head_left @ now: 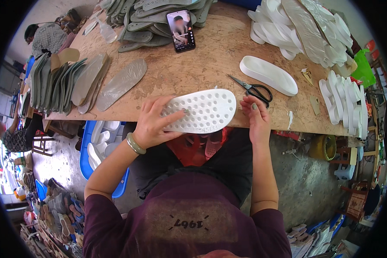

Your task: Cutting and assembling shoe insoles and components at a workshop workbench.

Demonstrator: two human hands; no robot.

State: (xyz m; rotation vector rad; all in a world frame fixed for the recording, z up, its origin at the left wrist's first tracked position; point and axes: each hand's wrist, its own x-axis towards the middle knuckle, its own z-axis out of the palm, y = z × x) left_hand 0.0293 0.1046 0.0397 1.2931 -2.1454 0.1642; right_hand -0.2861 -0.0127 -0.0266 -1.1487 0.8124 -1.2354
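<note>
A white shoe sole (202, 109) with rows of round hollows is tilted up at the table's near edge. My left hand (157, 120) grips its left end, fingers spread over the hollowed face; a bangle circles that wrist. Just off the sole's right end is my right hand (257, 114), empty, its fingers loosely bent and apart. Black-handled scissors (256, 90) lie beyond that hand, blades toward the far left. Another white sole (268, 75) rests on the table past the scissors. A grey insole (122, 84) lies flat to the left.
Grey soles (51, 84) stand in a row at the left. More grey pieces (146, 21) pile up behind a propped phone (180, 31). White soles (275, 26) are heaped at the far right, with others (342, 101) nearer. A blue basin (87, 157) sits below the table.
</note>
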